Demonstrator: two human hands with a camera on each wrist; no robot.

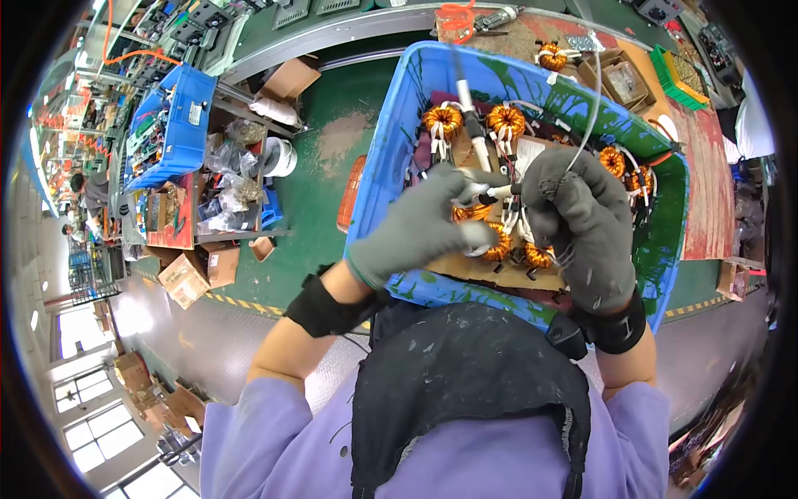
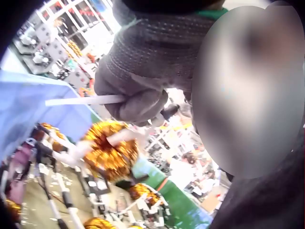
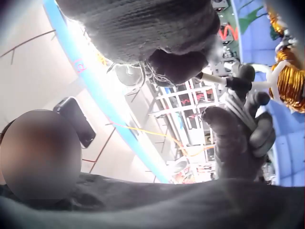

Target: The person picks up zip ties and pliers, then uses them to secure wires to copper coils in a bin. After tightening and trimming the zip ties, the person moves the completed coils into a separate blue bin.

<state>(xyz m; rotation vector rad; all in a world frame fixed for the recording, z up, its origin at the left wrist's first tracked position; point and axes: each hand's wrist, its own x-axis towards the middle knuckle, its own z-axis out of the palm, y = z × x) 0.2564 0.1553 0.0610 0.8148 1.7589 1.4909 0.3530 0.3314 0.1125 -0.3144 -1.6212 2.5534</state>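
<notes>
Both hands wear dark grey knit gloves and meet over a blue bin. My left hand grips the white-sleeved lead of a copper-wound ring coil; a black sleeve covers part of that lead. A straight white tube sticks out of the left fist in the left wrist view, above a coil. My right hand pinches the lead's pale end in its fingertips. A thin white strand rises from the right hand, and loose threads hang at its glove.
More ring coils with white and black leads lie in the bin on cardboard. Behind it stands a worktop with a cardboard box and a green-and-yellow tray. Another blue bin is at left, near a white bucket.
</notes>
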